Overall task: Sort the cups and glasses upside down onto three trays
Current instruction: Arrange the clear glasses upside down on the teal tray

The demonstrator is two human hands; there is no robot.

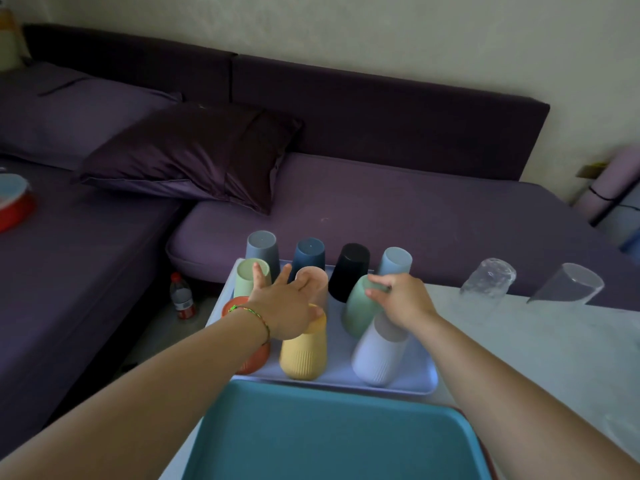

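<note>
A pale lavender tray (pixel 346 379) carries several coloured cups, all upside down. The back row holds a grey cup (pixel 263 249), a navy cup (pixel 309 254), a black cup (pixel 349 268) and a light blue cup (pixel 394 259). My left hand (pixel 284 306) spreads its fingers over the pink cup (pixel 317 282), above the yellow cup (pixel 304 351), with the pale green cup (pixel 246 277) and orange cup (pixel 235 306) beside it. My right hand (pixel 398 299) grips the top of the mint green cup (pixel 360 310), just above the white cup (pixel 377 355). Two clear glasses (pixel 488 278) (pixel 568 284) stand upside down on the table to the right.
A teal tray (pixel 329 434) lies nearest me on the pale table (pixel 519 341). Purple sofas with a dark pillow (pixel 194 157) lie behind. A water bottle (pixel 181 296) stands on the floor at the left, and a red container (pixel 14 202) sits on the left sofa.
</note>
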